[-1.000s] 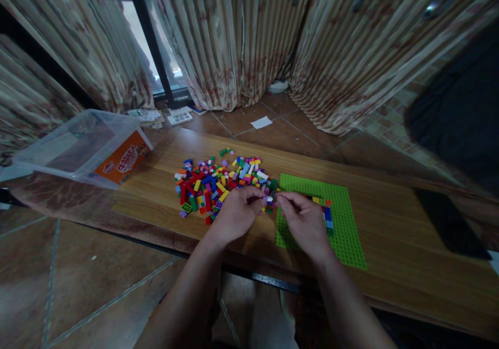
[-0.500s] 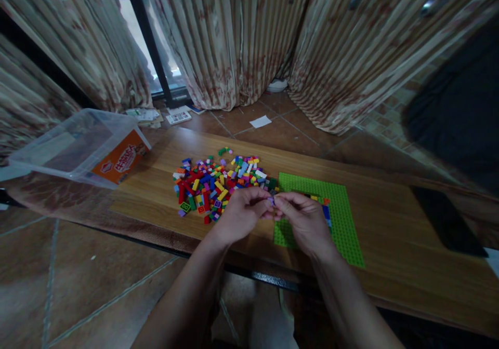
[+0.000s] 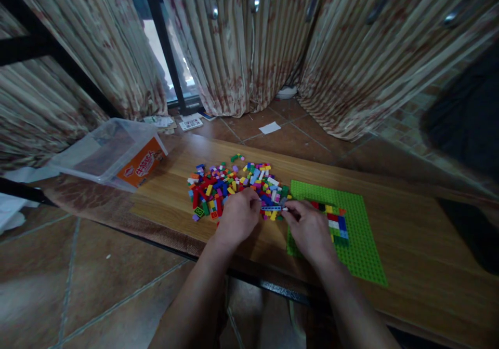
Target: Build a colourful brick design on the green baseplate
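Observation:
A long narrow blue brick [image 3: 271, 208] spans the gap between my two hands, over the near edge of the loose brick pile [image 3: 218, 185]. My left hand [image 3: 238, 216] is closed in a pinch at its left end. My right hand [image 3: 311, 227] pinches at its other end, where a small pale bit shows by the fingertips; what it is I cannot make out. Under and beyond my right hand lies the green baseplate [image 3: 362, 235]. Joined on it are red, white, yellow and blue bricks, including a blue brick [image 3: 342, 224]; my right hand partly hides them.
A clear plastic box [image 3: 93, 154] with an orange label stands at the table's left end. A dark flat object [image 3: 468, 229] lies on the wooden table [image 3: 413, 224] at right. Beyond are floor tiles, a white paper [image 3: 270, 128] and long curtains [image 3: 241, 53].
My hands have drawn apart from a close pinch around a small purplish piece, and the long blue brick now shows between them. The view has shifted, exposing more bricks on the baseplate.

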Available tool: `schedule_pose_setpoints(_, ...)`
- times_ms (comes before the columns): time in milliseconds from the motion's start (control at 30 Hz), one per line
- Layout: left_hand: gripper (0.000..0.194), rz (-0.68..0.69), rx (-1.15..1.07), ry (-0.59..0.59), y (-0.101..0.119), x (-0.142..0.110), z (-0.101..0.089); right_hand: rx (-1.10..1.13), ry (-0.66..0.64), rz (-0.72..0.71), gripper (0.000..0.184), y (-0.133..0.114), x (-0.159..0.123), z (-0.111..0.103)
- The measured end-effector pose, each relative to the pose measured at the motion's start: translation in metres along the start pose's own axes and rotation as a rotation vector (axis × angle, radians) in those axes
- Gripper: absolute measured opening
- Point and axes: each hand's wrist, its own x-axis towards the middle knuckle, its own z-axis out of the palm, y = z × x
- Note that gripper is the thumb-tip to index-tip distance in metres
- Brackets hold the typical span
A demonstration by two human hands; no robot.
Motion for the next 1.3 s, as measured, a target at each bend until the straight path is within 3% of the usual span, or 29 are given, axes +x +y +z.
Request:
schedule_pose_setpoints(233, 0.022, -0.008, -0.009, 0.093, 0.002, 0.006, 0.001, 0.119, 0.003, 0.036, 0.018, 0.002, 0.000, 0.000)
schedule_pose_setpoints(400, 0.026, -0.020, 0.160, 0.245, 0.006, 0.022, -0.001, 0.119, 0.023, -0.001, 0.019, 0.002, -0.002, -0.005)
schedule_pose_setpoints(633, 0.018, -0.071, 0.356, 0.208, 0.007, 0.037, 0.005, 0.092, 0.039, -0.066, 0.019, 0.001, -0.004, -0.011)
schedule_pose_setpoints(767, 0.019, -0.081, 0.230, 0.203, 0.003, 0.039, -0.004, 0.093, 0.055, -0.076, 0.018, 0.001, -0.003, -0.013)
schedule_pose_setpoints(1100, 0.020, -0.021, -0.081, -0.038, -0.012, 0.016, -0.017, 0.124, 0.079, -0.098, 0.019, 0.000, -0.004, -0.013)
schedule_pose_setpoints(1300, 0.021, -0.027, -0.085, 0.013, -0.009, 0.017, -0.022, 0.154, 0.067, -0.090, 0.020, 0.003, -0.002, -0.011)
